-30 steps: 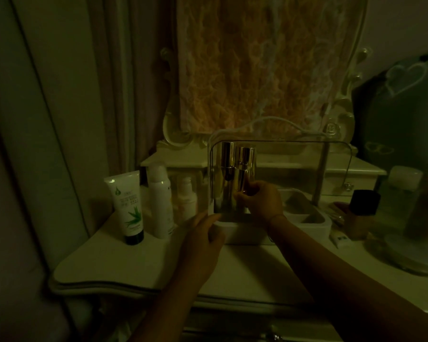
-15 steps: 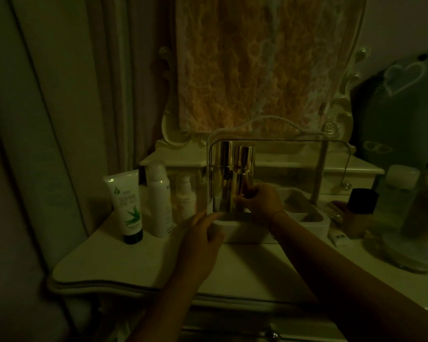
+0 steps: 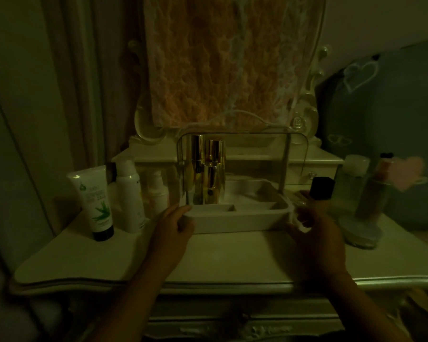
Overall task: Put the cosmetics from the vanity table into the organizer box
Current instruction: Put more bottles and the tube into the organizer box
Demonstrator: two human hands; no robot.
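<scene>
Our left hand grips the front-left corner of the organizer box, where two gold bottles stand back-left. Our right hand curls beside a small white item; we cannot tell whether it holds it. An aloe tube and a spray bottle flank the left, a black-capped bottle the right.

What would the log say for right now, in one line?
left hand on organizer box corner | right hand at small white item | gold bottles in box

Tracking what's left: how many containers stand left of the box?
3: aloe tube far left, white spray bottle beside it, small pale bottle nearest the box. A dark shape behind the first two may be another.
</scene>
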